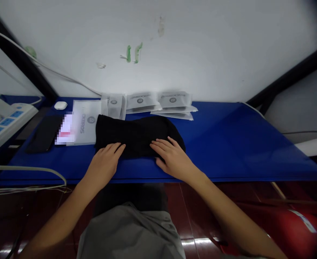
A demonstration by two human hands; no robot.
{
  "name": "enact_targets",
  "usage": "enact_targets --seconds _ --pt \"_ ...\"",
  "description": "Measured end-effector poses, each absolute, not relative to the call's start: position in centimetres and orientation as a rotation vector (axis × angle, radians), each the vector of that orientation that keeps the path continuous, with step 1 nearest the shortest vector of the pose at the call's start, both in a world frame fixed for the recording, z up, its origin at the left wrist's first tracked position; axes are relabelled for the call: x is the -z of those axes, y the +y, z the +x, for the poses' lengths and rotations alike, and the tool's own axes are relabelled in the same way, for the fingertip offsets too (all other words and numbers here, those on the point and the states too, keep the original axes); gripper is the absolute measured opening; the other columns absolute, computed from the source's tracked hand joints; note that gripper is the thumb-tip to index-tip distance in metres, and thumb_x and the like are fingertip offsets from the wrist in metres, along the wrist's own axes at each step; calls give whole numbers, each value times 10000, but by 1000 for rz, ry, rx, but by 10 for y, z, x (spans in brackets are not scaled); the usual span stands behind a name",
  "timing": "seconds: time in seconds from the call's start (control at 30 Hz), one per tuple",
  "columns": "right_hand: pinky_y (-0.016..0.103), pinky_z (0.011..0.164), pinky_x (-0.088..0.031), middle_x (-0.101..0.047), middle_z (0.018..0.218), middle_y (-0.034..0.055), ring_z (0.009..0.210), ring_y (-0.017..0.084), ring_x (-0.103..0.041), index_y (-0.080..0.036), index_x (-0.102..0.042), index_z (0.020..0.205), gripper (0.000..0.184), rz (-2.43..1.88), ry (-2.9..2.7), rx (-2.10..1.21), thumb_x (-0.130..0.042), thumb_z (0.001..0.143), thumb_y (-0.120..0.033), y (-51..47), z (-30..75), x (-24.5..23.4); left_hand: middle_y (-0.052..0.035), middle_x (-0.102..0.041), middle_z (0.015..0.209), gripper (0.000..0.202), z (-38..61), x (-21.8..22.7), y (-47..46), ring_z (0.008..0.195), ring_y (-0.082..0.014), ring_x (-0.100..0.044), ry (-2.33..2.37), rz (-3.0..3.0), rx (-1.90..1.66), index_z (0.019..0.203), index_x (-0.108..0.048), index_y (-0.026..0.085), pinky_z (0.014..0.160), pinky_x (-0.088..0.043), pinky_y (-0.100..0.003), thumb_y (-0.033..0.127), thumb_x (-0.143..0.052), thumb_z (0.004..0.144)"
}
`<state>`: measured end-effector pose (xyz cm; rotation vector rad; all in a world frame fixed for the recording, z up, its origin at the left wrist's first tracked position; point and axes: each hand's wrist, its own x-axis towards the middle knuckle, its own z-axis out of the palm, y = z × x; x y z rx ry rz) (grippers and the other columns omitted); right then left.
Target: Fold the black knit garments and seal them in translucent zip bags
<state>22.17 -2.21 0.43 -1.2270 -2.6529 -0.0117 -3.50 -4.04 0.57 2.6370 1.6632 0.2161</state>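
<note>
A black cloth item (137, 135), long with a rounded right end, lies flat across the blue table (228, 144). Its exact kind does not show. On its left front edge rests my left hand (106, 160), fingers laid out over the fabric. My right hand (172, 156) presses flat near the rounded end, fingers spread and thumb at the front edge. Neither hand grips the cloth. Just behind and left of it are printed frosted plastic bags (84, 124), one partly under or against the cloth's left end.
More frosted bags (173, 100) lie along the white wall (201, 54). At left are a black phone (43, 135), a lit screen (64, 129), a white earbud case (60, 105) and a power strip (7, 124). A cable (45, 169) curves over the front left edge.
</note>
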Motion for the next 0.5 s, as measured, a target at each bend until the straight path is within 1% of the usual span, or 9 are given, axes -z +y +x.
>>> enact_targets --seconds 0.1,0.2,0.3,0.4,0.5 --pt "520 1082 -350 -626 1268 115 1196 264 -545 -145 -559 1279 448 -1240 -2673 89 -488 838 -110 -20 217 -5 -118 -648 1201 437 -32 -10 -39 1099 -269 -595 1728 2674 -255 1195 -612 139 895 -487 -423 38 -382 837" --pt "511 1073 -360 -664 1193 110 1126 257 -575 -134 -591 1225 416 -1231 -2689 143 -497 824 -79 -17 217 -6 -102 -686 1091 379 -31 -11 -38 1018 -255 -620 1793 2719 -296 1115 -648 139 909 -466 -419 44 -389 855" --pt "515 1069 -358 -664 1197 93 1145 255 -560 -152 -599 1211 436 -1213 -2698 180 -480 807 -39 -15 222 -8 -107 -668 1117 402 -34 -10 -38 1012 -263 -608 1824 2757 -249 1153 -626 125 934 -443 -432 22 -420 825" --pt "517 1066 -355 -651 1229 86 1169 257 -545 -158 -603 1204 472 -1208 -2707 210 -460 783 -2 -11 229 -7 -112 -651 1144 447 -38 -9 -37 1011 -269 -598 1846 2759 -196 1184 -610 122 929 -438 -435 -2 -426 796" --pt "503 1053 -370 -670 1189 85 1126 244 -567 -161 -634 1144 422 -1204 -2691 206 -447 797 -12 -7 233 -5 -110 -678 1060 399 -39 -11 -37 973 -267 -612 1886 2718 -240 1124 -641 131 906 -446 -435 18 -406 822"
